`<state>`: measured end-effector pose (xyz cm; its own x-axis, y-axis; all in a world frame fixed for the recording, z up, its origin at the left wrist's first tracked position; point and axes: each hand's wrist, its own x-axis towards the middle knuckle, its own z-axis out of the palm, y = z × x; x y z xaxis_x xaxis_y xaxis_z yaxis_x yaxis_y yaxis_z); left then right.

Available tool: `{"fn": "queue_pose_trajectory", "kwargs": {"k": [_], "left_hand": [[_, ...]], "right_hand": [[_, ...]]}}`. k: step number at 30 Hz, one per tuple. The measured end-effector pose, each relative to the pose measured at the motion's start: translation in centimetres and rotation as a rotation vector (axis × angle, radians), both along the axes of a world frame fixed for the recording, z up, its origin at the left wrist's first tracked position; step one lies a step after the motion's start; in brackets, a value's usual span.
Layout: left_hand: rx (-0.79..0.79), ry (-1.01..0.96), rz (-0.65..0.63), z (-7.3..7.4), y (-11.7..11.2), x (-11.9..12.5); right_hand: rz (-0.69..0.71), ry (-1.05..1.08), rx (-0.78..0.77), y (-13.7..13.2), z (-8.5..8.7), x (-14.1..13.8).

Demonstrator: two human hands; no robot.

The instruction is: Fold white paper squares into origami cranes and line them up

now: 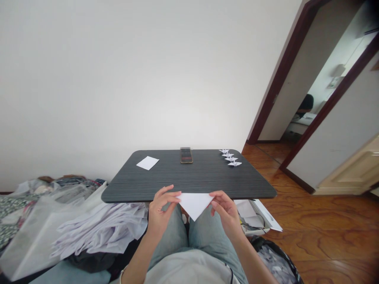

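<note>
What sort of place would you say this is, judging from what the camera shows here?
Most likely a room in a home: a dark wood-grain table stands before a plain white wall, the floor is polished wood, and a heap of white cloth lies nearby.

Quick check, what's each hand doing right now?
Left hand: holding the folded white paper triangle by one corner.
Right hand: holding its other corner.
</note>
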<state>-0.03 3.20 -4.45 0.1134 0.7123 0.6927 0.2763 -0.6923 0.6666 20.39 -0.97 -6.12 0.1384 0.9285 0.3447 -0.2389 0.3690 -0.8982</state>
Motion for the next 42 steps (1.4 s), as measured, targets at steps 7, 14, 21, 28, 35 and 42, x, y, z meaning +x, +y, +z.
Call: {"fn": "queue_pose_trajectory", "kwargs": {"k": [7,14,21,28,35,42], "left_hand": [[0.071,0.044,-0.013,-0.1,0.2,-0.1],[0.071,0.106,-0.044,-0.5,0.3,0.0],[-0.200,-0.078,0.070,-0.4,-0.1,0.3],[-0.627,-0.316,-0.195,-0.4,-0.2,1.1],[-0.789,-0.489,-0.379,-0.9,-0.5,2.3],[-0.834,-0.474,-0.339,-0.6,-0.6,2.4]], "right_hand": [[0.022,0.038,-0.020,0.0,0.1,-0.2],[-0.003,-0.042,-0.102,0.5,-0.4,-0.4],[-0.182,-0.141,-0.078,0.9,-0.8,0.0],[-0.314,-0.291,-0.135,0.7,-1.2,0.0],[-0.244,-0.334,-0.158,0.5,-1.5,-0.5],[-0.066,-0.376,-0.191,0.8,-2.3,-1.0]]}}
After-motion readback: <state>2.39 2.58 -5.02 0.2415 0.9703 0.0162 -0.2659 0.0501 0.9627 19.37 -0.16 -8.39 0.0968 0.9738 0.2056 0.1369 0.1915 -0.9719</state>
